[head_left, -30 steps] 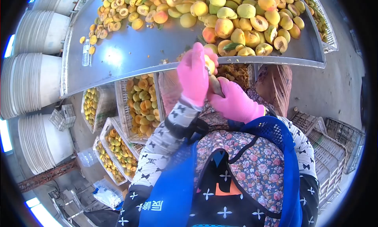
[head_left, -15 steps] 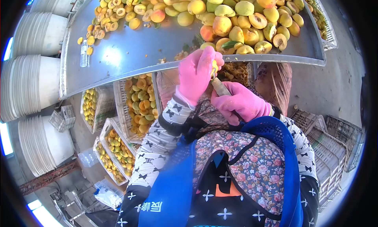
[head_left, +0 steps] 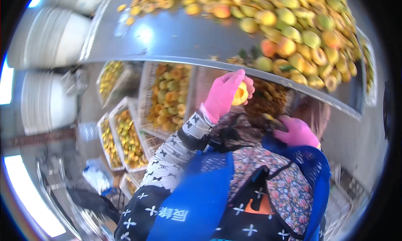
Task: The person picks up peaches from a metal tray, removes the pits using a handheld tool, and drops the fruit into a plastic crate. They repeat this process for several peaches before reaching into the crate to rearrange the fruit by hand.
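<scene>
My left hand (head_left: 226, 94), in a pink glove, is closed around a yellow peach half (head_left: 240, 93), whose cut side shows a hollow. It is just below the front edge of the metal table (head_left: 180, 46). Lower and to the right, my right hand (head_left: 299, 132), gloved in pink too, grips a short-handled pitting tool (head_left: 274, 123); its tip is blurred. Between and beyond the hands lies a heap of brownish-yellow scraps (head_left: 266, 96), under the table edge. A large pile of whole and cut peaches (head_left: 289, 36) covers the right part of the tabletop.
Crates of fruit, including a large white crate (head_left: 144, 96) and a smaller crate (head_left: 121, 138), stand on the floor to the left. Stacked white tubs (head_left: 48, 103) line the far left. Another crate (head_left: 370, 69) sits beyond the table's right end.
My hands have moved apart: the right one, with the tool, has gone right and down from the fruit. The left hand has turned, showing the hollow peach half. The view has shifted.
</scene>
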Action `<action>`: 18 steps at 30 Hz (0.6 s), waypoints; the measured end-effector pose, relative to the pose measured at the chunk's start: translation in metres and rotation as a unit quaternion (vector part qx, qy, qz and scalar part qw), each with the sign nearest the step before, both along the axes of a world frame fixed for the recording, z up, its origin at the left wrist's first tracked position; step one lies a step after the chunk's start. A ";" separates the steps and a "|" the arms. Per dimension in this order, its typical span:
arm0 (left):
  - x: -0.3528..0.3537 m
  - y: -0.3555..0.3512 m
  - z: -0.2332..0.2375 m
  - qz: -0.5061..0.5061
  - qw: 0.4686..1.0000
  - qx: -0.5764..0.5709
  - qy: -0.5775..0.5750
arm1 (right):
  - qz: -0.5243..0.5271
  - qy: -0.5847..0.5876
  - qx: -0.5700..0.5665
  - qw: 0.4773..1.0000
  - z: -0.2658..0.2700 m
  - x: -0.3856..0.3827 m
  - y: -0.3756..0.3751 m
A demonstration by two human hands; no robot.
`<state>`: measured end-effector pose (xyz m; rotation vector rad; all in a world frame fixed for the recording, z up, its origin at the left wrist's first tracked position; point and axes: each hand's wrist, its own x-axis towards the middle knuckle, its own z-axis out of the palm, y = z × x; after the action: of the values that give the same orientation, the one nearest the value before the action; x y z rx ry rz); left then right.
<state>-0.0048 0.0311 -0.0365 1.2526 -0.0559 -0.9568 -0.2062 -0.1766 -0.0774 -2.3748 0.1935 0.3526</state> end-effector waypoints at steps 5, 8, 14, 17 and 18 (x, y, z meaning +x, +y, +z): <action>0.068 0.146 -0.060 -0.005 0.686 0.345 -0.641 | -0.147 -0.104 -0.073 0.981 -0.020 0.013 -0.029; 0.092 0.193 -0.072 0.178 0.770 0.390 -0.473 | -0.150 -0.094 -0.092 0.980 0.036 0.020 -0.022; 0.120 0.072 -0.005 0.172 0.851 0.251 -0.429 | -0.041 0.011 -0.112 0.993 0.043 0.008 -0.016; 0.149 -0.006 -0.009 0.173 0.893 0.189 -0.370 | -0.065 -0.053 -0.053 0.995 0.040 0.004 -0.008; 0.166 -0.026 -0.018 0.173 0.890 0.192 -0.375 | -0.079 -0.042 -0.024 0.996 0.044 0.004 -0.004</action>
<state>0.1609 0.0051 -0.0540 1.8718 -0.2482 -0.1276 -0.2021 -0.1804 -0.0337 -2.3975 0.3521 0.1748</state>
